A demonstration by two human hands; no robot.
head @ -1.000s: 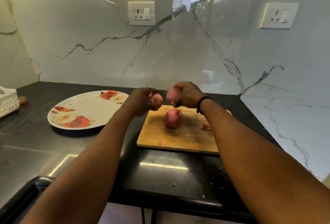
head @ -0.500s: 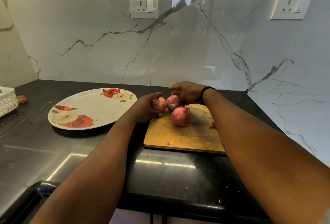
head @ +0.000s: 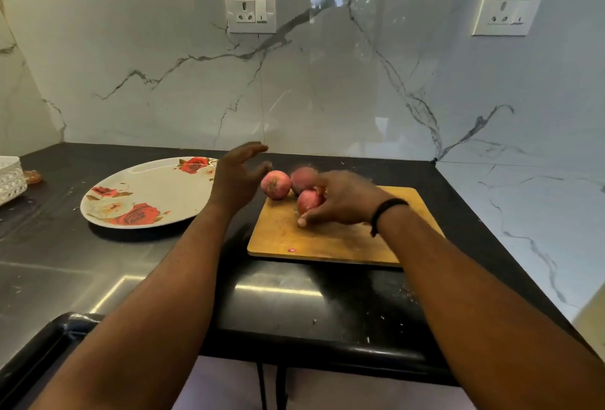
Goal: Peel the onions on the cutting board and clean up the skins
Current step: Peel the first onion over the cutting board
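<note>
Three red onions sit close together at the far left corner of the wooden cutting board [head: 330, 241]: one on the left [head: 276, 184], one behind [head: 302, 178] and one in front [head: 307, 202]. My left hand [head: 237, 177] hovers just left of the left onion, fingers spread, holding nothing. My right hand [head: 343, 202], with a black band on its wrist, wraps around the front onion, thumb down near the board. A tiny scrap of pink skin [head: 291, 250] lies near the board's front edge.
A large white plate with red roses [head: 147, 193] lies left of the board on the dark counter. A white basket [head: 9, 180] is at the far left edge. Marble walls with two sockets close in the back and right.
Both hands came down and set their onions on the board beside the third one. My left hand let go and opened. My right hand shifted onto the front onion.
</note>
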